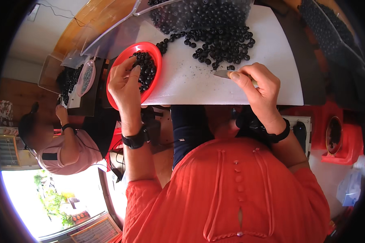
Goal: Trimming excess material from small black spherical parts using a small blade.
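Observation:
My right hand (261, 83) is closed round the yellowish handle of a small knife (222, 73). Its short blade points left, low over the white board (182, 89). Just beyond the blade lies a loose pile of small, round black parts (223, 46), some with a hole in the middle. My left hand (125, 83) is over the left side of a red oval bowl (158, 65), thumb and fingers bent and slightly apart. Black parts (147, 71) fill much of the bowl. No part shows clearly between those fingers; the fingertips are partly hidden.
A clear plastic bin (198, 16) of black parts stands at the board's far edge, another bin (328, 28) at far right. Dark crumbs dot the board. At left a co-worker (69, 146) sits by a pink bowl (86, 77) and more black parts. Red plastic stools (344, 141) stand at right.

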Available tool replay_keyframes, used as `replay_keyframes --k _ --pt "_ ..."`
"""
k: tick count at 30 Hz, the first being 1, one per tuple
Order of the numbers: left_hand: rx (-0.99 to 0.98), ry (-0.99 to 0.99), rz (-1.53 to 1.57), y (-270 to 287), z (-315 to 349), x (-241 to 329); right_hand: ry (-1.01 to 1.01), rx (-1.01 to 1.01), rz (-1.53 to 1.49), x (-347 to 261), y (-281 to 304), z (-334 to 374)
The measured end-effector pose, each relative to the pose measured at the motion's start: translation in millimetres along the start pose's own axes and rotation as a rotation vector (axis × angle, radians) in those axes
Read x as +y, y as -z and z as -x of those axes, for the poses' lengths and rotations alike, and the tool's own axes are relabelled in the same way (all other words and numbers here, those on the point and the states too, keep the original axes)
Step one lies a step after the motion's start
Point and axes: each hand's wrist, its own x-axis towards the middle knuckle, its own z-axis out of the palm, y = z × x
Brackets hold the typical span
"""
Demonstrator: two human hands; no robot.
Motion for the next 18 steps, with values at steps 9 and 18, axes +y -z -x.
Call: replay_keyframes --k 9,18 --pt "-0.964 0.246 0.728 -6 36 118 -0.08 -0.021 -0.031 -2 1 3" --pt "-0.675 -0.727 2.184 -76 112 253 -0.095 -0.057 0.091 8 6 6"
